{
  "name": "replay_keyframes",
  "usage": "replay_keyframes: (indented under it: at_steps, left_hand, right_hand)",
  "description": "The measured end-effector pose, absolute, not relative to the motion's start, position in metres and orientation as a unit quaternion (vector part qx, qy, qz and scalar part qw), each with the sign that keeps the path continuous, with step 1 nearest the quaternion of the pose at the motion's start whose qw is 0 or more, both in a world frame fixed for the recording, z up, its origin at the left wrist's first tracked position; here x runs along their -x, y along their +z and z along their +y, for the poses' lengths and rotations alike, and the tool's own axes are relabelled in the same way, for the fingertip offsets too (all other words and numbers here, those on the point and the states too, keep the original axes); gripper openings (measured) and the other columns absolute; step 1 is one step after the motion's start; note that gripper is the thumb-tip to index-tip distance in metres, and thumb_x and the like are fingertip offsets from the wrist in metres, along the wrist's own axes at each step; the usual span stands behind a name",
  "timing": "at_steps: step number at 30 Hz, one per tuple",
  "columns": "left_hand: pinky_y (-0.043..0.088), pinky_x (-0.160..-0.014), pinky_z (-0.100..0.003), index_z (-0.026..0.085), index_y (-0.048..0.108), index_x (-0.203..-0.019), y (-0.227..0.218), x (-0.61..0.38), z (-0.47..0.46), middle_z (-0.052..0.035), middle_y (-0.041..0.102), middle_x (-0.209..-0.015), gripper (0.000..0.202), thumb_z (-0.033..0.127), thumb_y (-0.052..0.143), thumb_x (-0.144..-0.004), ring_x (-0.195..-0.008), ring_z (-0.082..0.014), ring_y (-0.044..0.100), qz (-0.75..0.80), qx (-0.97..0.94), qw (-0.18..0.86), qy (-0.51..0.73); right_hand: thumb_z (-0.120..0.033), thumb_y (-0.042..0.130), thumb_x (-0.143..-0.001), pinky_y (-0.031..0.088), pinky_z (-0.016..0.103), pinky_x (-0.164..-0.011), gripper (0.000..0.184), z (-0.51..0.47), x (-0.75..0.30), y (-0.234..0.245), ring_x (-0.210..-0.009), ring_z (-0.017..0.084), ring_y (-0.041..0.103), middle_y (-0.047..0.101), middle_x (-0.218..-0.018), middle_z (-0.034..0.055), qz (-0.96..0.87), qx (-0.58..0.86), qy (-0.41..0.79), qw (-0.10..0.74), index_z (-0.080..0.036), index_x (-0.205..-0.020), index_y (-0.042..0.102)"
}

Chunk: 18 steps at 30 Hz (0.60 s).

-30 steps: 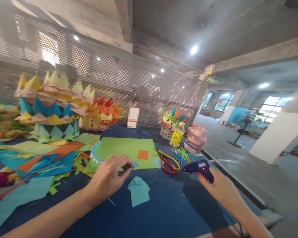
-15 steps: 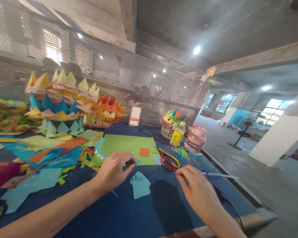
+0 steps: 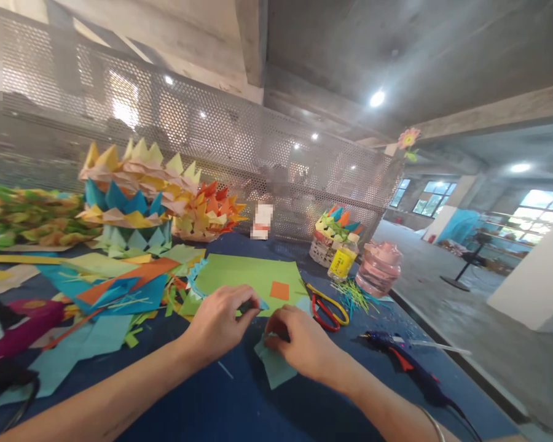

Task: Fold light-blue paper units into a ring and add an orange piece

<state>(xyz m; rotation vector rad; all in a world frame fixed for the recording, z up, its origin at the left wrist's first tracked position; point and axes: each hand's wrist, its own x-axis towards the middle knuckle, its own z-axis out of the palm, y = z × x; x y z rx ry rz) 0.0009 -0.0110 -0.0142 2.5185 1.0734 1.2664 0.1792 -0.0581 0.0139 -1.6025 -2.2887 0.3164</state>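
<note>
My left hand (image 3: pixel 221 322) is closed in a pinch on a small dark green piece at the edge of a green paper sheet (image 3: pixel 249 276). Just to its right, my right hand (image 3: pixel 301 344) curls its fingers onto a stack of teal folded paper pieces (image 3: pixel 271 368) lying on the blue table (image 3: pixel 239 411). A blue glue gun (image 3: pixel 396 353) lies on the table to the right, free of either hand. Red and yellow scissors (image 3: pixel 327 307) rest beyond my right hand.
Folded paper crowns (image 3: pixel 129 190) and an orange one (image 3: pixel 209 212) stand at the back left before a perforated metal screen. Loose coloured paper (image 3: pixel 110 288) covers the left. A yellow bottle (image 3: pixel 343 261), a pink jar (image 3: pixel 378 270) and a small basket (image 3: pixel 325 236) stand at the right.
My right hand let go of the blue glue gun, which now lies on the table, and moved left onto the teal paper pieces. My left hand kept its pinch.
</note>
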Motion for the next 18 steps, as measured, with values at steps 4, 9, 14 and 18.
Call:
replay_keyframes:
  at_steps: [4,9,14,18]
  left_hand:
    - [0.043,-0.064,-0.028,0.022,0.058,-0.074,-0.015,-0.001,-0.01,0.0025,0.065,-0.072,0.008,0.019,0.055,-0.081,-0.07,-0.0167,0.062,0.369,-0.83,0.076,0.41]
    - [0.043,-0.066,-0.029,0.022,0.059,-0.076,-0.016,-0.001,-0.01,0.0021,0.065,-0.072,0.008,0.02,0.054,-0.082,-0.071,-0.0172,0.06,0.374,-0.833,0.078,0.4]
    - [0.044,-0.064,-0.028,0.022,0.059,-0.075,-0.015,-0.001,-0.009,0.0025,0.065,-0.071,0.009,0.021,0.054,-0.083,-0.068,-0.0168,0.061,0.373,-0.832,0.063,0.405]
    - [0.043,-0.066,-0.028,0.022,0.059,-0.076,-0.014,-0.001,-0.009,0.0033,0.065,-0.071,0.007,0.018,0.055,-0.081,-0.07,-0.0163,0.061,0.378,-0.826,0.069,0.412]
  right_hand:
    - [-0.016,0.065,-0.071,0.042,0.023,-0.063,0.009,-0.057,-0.182,0.014,-0.071,0.014,0.056,0.062,-0.076,0.0004,-0.794,0.553,0.148,0.204,-0.017,-0.08,0.064]
    - [-0.029,0.056,-0.084,0.044,0.023,-0.067,0.017,-0.053,-0.191,0.012,-0.076,0.014,0.059,0.066,-0.084,0.0028,-0.794,0.516,0.21,0.245,-0.016,-0.093,0.062]
    - [-0.029,0.047,-0.09,0.043,0.025,-0.068,0.021,-0.051,-0.188,0.009,-0.077,0.016,0.06,0.065,-0.082,0.0045,-0.795,0.537,0.137,0.246,-0.016,-0.086,0.063]
    - [-0.044,0.048,-0.089,0.04,0.029,-0.067,0.033,-0.055,-0.172,0.004,-0.075,0.019,0.058,0.063,-0.079,0.006,-0.778,0.598,0.038,0.189,-0.017,-0.075,0.062]
